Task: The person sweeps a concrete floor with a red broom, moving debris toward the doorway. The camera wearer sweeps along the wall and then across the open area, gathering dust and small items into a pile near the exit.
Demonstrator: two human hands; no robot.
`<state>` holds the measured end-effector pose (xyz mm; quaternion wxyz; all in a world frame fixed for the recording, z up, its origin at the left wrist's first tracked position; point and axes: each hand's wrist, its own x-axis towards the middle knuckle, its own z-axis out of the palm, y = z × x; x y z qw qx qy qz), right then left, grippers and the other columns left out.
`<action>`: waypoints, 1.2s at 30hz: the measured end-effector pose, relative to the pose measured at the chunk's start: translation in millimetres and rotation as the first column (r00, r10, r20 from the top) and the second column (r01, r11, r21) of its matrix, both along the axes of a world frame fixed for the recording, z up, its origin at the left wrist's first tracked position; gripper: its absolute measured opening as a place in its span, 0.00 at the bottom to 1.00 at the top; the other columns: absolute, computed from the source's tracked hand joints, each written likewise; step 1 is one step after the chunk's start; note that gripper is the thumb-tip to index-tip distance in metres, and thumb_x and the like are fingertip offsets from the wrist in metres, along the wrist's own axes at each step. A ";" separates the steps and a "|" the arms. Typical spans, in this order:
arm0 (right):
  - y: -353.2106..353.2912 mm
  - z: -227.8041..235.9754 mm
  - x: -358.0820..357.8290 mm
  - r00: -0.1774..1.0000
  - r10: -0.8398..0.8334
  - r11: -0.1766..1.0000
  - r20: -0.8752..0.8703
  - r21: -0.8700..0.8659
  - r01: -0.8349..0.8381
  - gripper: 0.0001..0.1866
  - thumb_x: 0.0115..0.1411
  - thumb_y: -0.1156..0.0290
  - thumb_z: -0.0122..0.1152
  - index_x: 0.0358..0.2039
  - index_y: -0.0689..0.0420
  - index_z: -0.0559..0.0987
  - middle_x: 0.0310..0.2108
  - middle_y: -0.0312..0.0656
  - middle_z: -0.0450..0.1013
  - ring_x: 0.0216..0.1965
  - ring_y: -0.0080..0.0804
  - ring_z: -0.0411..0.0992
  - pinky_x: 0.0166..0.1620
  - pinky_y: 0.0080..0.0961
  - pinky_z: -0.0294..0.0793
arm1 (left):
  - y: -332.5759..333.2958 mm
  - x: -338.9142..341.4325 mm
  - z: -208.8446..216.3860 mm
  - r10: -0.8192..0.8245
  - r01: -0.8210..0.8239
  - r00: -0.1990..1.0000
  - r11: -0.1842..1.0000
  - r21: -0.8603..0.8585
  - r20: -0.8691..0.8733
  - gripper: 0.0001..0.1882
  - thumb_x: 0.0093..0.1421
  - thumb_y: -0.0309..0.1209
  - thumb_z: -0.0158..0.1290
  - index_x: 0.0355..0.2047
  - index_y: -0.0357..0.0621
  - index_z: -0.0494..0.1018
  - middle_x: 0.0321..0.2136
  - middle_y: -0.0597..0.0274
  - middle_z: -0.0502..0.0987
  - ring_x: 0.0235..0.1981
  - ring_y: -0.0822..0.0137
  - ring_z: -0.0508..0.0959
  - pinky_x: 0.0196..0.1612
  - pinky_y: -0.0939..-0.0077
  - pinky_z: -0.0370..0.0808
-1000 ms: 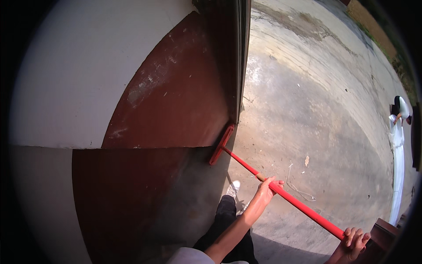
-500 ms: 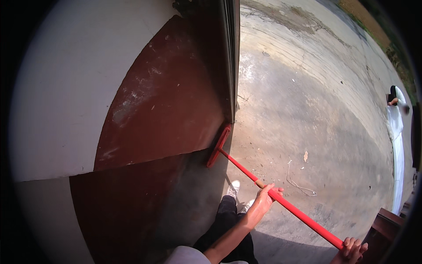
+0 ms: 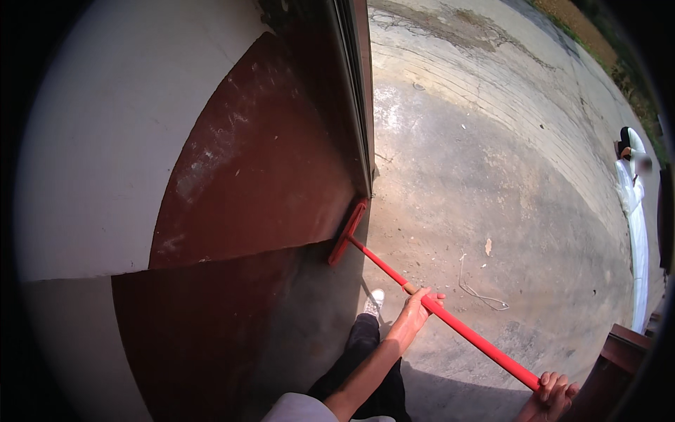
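Note:
Both my hands hold a long red pole [image 3: 478, 342] that slants from the lower right up toward the door edge. At its far end is a narrow red crosswise head [image 3: 347, 232], like that of a squeegee or flat mop; I cannot tell which. That head rests low in the corner where the red-brown wall panel meets the door edge. My left hand [image 3: 416, 309] wraps round the pole just behind a tan band [image 3: 409, 288]. Near the other end, my right hand [image 3: 555, 395] is closed on it, partly cut off by the lower edge.
A dark door frame [image 3: 362, 105] stands above the tool's head, beside a white and red-brown wall [image 3: 246, 176]. A thin loose cord [image 3: 478, 292] and scraps lie on the concrete. My shoe [image 3: 375, 301] is near the pole. At far right are a person in white [image 3: 631, 186] and a brown ledge [image 3: 624, 344].
The pole and both hands have shifted slightly left in view, the right hand also a little upward. The tool's head stays in the corner. The person at far right has changed posture.

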<state>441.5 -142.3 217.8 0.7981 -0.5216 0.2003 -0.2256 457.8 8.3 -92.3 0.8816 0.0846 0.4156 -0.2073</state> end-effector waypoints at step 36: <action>42.0 -4.3 -65.7 0.992 0.020 0.920 -0.127 -0.386 -0.068 0.05 0.52 0.79 0.41 0.24 0.53 0.59 0.16 0.37 0.57 0.23 0.27 0.59 0.44 0.39 0.60 | -22.6 62.2 -15.0 -0.292 0.290 0.940 0.956 0.039 0.176 0.09 0.52 0.31 0.42 0.28 0.38 0.58 0.24 0.49 0.71 0.14 0.69 0.69 0.20 0.73 0.70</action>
